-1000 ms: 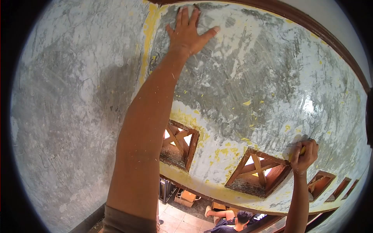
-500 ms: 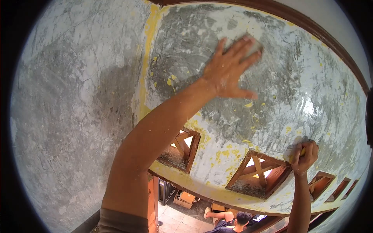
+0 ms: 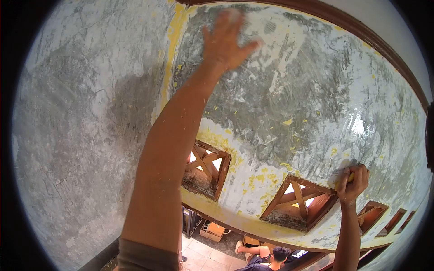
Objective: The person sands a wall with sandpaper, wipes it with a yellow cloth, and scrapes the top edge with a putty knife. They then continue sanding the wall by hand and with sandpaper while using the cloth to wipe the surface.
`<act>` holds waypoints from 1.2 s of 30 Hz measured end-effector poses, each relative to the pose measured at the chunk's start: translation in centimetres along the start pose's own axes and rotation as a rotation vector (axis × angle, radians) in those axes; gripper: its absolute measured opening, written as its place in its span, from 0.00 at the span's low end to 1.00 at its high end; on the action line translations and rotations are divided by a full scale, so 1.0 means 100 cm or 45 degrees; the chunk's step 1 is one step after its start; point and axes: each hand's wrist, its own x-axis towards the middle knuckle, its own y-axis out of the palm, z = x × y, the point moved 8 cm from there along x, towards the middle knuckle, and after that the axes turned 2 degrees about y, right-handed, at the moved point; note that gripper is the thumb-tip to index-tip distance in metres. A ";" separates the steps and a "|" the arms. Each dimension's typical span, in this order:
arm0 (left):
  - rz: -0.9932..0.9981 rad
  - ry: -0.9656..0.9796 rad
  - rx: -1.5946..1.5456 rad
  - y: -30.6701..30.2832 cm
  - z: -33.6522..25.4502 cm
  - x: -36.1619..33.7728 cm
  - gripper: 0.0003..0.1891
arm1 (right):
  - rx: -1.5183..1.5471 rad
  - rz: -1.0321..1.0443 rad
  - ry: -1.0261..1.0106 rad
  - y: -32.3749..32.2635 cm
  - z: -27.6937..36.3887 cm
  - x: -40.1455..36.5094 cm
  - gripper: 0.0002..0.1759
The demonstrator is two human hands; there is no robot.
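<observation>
Against the patchy grey and white wall [image 3: 289,104], my left hand [image 3: 226,43] is raised near the top, its fingers spread and smeared by motion, with nothing seen in it. At the right, my right hand [image 3: 355,184] is closed around a small yellow object [image 3: 351,178], mostly hidden by the fingers, beside the corner of a framed opening [image 3: 300,203]. Yellow paint bits [image 3: 287,122] cling to the wall between the two hands.
Another wooden opening [image 3: 207,169] lies beside my left forearm, and smaller ones [image 3: 373,214] run to the right. A brown beam [image 3: 334,20] edges the wall's top. Below, a person [image 3: 271,259] sits near boxes [image 3: 216,229] on a tiled floor [image 3: 205,257].
My left hand has moved up and to the left across the wall, its forearm now more upright. My right hand has hardly moved.
</observation>
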 end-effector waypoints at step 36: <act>0.154 0.004 -0.123 -0.027 -0.081 -0.060 0.58 | -0.036 -0.017 0.018 0.000 0.001 0.000 0.04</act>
